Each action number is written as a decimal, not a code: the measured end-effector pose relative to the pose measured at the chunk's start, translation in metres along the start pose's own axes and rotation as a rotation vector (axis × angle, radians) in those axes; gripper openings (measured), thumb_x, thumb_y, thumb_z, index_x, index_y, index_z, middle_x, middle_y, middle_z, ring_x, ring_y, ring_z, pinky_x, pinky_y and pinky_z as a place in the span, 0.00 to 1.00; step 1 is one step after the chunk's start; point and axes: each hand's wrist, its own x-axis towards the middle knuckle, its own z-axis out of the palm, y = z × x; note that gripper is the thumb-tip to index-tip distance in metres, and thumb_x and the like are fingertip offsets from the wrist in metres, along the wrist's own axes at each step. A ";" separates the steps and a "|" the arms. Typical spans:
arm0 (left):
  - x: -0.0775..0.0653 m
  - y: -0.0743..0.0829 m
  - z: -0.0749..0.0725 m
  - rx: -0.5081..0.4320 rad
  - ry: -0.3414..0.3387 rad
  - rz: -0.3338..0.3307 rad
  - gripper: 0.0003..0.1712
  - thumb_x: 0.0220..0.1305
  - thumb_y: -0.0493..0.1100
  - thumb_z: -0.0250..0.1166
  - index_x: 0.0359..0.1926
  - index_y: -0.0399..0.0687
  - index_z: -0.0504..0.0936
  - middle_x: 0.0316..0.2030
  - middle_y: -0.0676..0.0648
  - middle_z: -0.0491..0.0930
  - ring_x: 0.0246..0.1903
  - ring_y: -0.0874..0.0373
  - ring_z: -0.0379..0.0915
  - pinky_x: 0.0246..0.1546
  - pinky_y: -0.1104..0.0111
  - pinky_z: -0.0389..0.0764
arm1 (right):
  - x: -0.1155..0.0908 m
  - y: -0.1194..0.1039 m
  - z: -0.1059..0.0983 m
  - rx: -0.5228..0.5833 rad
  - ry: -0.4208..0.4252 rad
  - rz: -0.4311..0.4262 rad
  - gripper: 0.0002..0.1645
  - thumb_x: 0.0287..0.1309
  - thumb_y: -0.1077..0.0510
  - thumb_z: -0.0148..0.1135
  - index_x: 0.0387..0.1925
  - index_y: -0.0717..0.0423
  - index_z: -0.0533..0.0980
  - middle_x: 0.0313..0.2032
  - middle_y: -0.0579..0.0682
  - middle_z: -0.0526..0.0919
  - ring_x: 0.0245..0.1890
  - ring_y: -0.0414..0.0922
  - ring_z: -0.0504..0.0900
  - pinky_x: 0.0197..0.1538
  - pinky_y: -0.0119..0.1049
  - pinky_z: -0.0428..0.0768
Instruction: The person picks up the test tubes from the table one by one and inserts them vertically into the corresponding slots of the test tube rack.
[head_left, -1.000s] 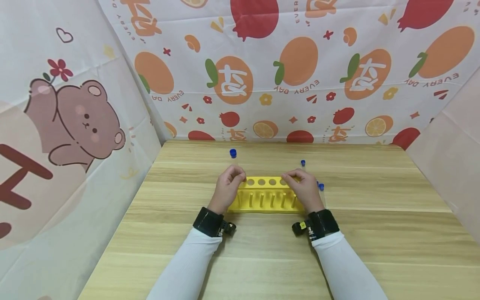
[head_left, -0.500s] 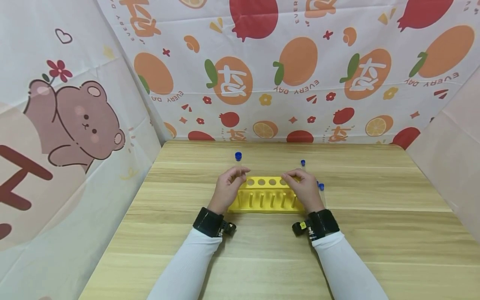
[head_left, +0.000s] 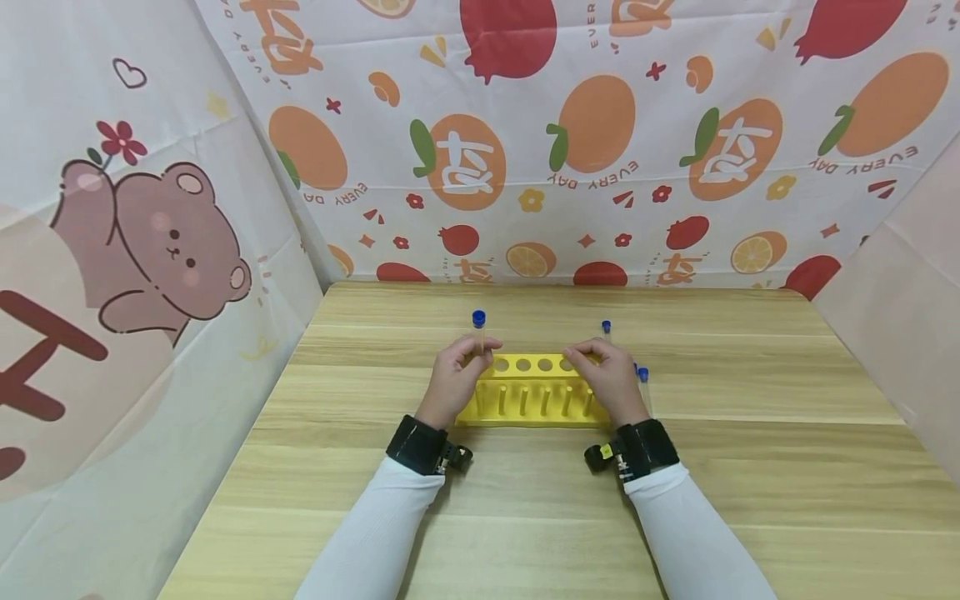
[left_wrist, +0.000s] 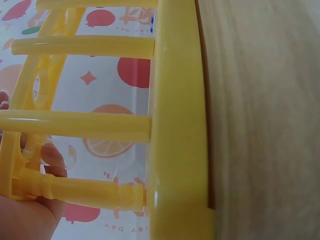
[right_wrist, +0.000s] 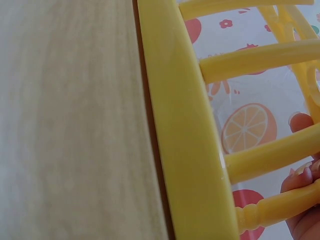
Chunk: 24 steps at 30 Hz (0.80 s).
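A yellow test tube rack (head_left: pixel 534 408) stands on the table between both hands. My left hand (head_left: pixel 455 371) is at its left end, thumb against the rack and fingers around a clear test tube (head_left: pixel 480 335) with a blue cap. The tube's rounded bottom (left_wrist: pixel 65 152) shows through the rack's end hole in the left wrist view. My right hand (head_left: pixel 609 375) pinches the rack's top right end, its fingertips (right_wrist: pixel 301 121) visible behind the bars. Another blue-capped tube (head_left: pixel 606 327) shows behind the right hand, its lower part hidden.
Two more blue-capped tubes are close together just right of the right hand; the nearer tube (head_left: pixel 643 379) shows better. Wooden table (head_left: pixel 750 467) surrounds the rack. A fruit-print cloth (head_left: pixel 525 167) hangs behind, and a bear-print cloth (head_left: pixel 172 242) on the left.
The test tube at my left hand has shifted right and sunk lower, and the left index finger has straightened. My right hand and the rack have stayed put.
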 end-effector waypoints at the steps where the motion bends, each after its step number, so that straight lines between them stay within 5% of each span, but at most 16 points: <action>1: -0.001 0.005 0.000 0.001 -0.001 0.000 0.10 0.68 0.31 0.56 0.45 0.37 0.83 0.52 0.40 0.81 0.56 0.47 0.74 0.50 0.64 0.75 | 0.000 0.000 0.000 -0.001 0.001 0.000 0.17 0.58 0.40 0.67 0.36 0.48 0.84 0.38 0.46 0.86 0.38 0.44 0.80 0.35 0.33 0.78; 7: -0.010 0.030 -0.001 0.016 0.003 0.023 0.10 0.66 0.30 0.55 0.43 0.33 0.82 0.50 0.38 0.82 0.55 0.48 0.75 0.49 0.66 0.76 | 0.000 0.001 0.000 -0.002 0.000 0.002 0.16 0.59 0.41 0.67 0.36 0.48 0.84 0.38 0.46 0.86 0.39 0.44 0.80 0.36 0.32 0.78; 17: -0.008 0.028 -0.001 -0.006 0.002 -0.011 0.11 0.67 0.29 0.55 0.45 0.35 0.82 0.47 0.37 0.81 0.50 0.53 0.74 0.46 0.70 0.75 | 0.002 0.002 0.001 0.013 0.006 -0.002 0.13 0.59 0.44 0.68 0.36 0.49 0.85 0.38 0.47 0.86 0.38 0.44 0.81 0.35 0.33 0.78; 24: -0.005 0.025 -0.001 -0.034 -0.014 -0.029 0.09 0.67 0.29 0.54 0.41 0.27 0.79 0.52 0.34 0.79 0.54 0.53 0.72 0.46 0.70 0.73 | 0.002 0.003 0.001 0.026 0.009 0.000 0.14 0.59 0.43 0.68 0.36 0.49 0.85 0.37 0.47 0.86 0.39 0.44 0.81 0.34 0.33 0.78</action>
